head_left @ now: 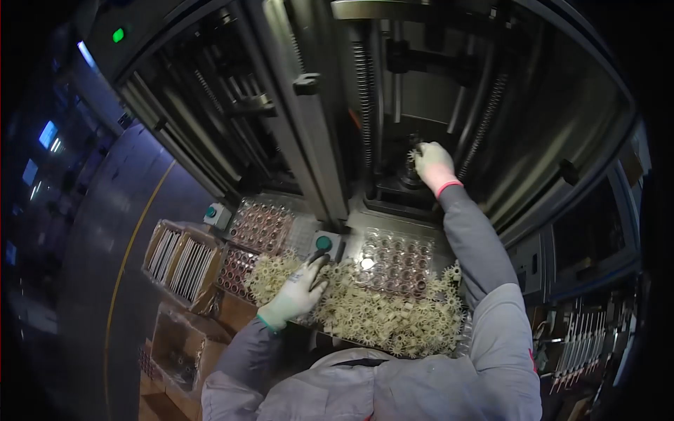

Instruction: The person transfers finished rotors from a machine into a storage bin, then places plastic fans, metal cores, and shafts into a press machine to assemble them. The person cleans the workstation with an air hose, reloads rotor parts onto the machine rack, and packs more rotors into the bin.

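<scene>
My right hand [434,163], in a pale glove with a pink cuff, reaches inside the press. Its fingers close on a cream toothed plastic ring [411,156] at the dark fixture [410,178]; the fingertips partly hide the contact. Lower left, my left hand [295,293] wears a pale glove with dark fingertips and a green cuff. Its fingers stretch toward the green push button [323,243], just short of it, with the thumb apart. Beneath and beside this hand lies a heap of cream toothed plastic rings [393,319].
A clear tray [397,256] of round parts stands before the press. Another tray [261,226] with copper-coloured parts sits left, beside a second button box [217,215]. Cartons [181,263] stand further left. Vertical press columns [302,119] flank the right arm's reach.
</scene>
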Available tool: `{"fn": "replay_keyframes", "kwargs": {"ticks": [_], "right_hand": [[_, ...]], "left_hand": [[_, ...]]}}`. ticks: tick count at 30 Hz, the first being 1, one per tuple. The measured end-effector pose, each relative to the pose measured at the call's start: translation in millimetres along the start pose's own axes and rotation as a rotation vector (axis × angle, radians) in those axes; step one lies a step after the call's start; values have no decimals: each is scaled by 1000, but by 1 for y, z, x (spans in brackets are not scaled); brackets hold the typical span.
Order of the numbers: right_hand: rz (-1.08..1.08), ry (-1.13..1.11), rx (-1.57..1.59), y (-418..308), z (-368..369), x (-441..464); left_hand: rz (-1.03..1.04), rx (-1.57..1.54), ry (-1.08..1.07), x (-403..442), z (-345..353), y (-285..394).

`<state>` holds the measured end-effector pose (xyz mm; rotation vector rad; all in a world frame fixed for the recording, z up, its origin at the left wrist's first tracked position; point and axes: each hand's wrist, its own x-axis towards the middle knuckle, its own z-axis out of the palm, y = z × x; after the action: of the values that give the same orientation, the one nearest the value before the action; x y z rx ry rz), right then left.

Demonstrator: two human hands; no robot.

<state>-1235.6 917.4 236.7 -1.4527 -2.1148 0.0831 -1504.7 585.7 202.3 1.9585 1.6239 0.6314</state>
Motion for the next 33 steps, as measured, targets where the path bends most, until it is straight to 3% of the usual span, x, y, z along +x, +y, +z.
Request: {"fn": "replay_keyframes", "kwargs": {"ticks": [5,7,8,9,10,13,15,17,18,19,20,21,22,23,25,27,29,31,32,33], "right_hand": [[-22,-305,51,-12,-22,19],[-64,-260,241,15,-11,26],[-4,-344,252,22,-10,27],[-63,-147,75,42,9,22],[-62,-157,65,28,9,20],[-66,-230,-207,-3,-9,19],[212,-309,16,6,-4,22],[234,-166,181,55,13,17],[271,-216,257,53,15,14],[322,-248,333,38,9,10],[233,-171,186,-10,-3,-2],[255,-172,53,-21,-5,-3],[83,-69,-252,-8,3,-3],[110,-129,-351,-23,-5,-3],[313,-180,-234,-55,-19,-7],[470,-116,-10,-37,-11,-6],[442,-123,23,-35,-13,-8],[328,-141,-139,-40,-13,-9],[273,-179,-223,-49,-19,-8],[357,-198,-126,-55,-22,-8]], "left_hand": [[-423,-105,385,-145,-56,-68],[-568,-162,456,-190,-84,-92],[-615,-122,524,-205,-97,-108],[-646,-89,576,-213,-110,-126],[-668,108,616,-220,-116,-165],[-646,231,598,-207,-144,-276],[-596,411,521,-186,-152,-359],[-616,501,404,-152,-167,-395],[-630,560,341,-137,-170,-411],[-622,626,264,-131,-164,-444],[-597,693,190,-122,-150,-475],[-623,704,186,-110,-145,-475],[-593,760,206,-104,-139,-487],[-609,782,126,-99,-145,-458],[-401,832,182,-119,-128,-507],[-359,763,370,-138,-127,-484],[-455,860,363,-174,-123,-472],[-470,1032,278,-230,-110,-517],[-659,886,113,-215,-130,-479],[-846,729,-58,-202,-154,-426]]}}
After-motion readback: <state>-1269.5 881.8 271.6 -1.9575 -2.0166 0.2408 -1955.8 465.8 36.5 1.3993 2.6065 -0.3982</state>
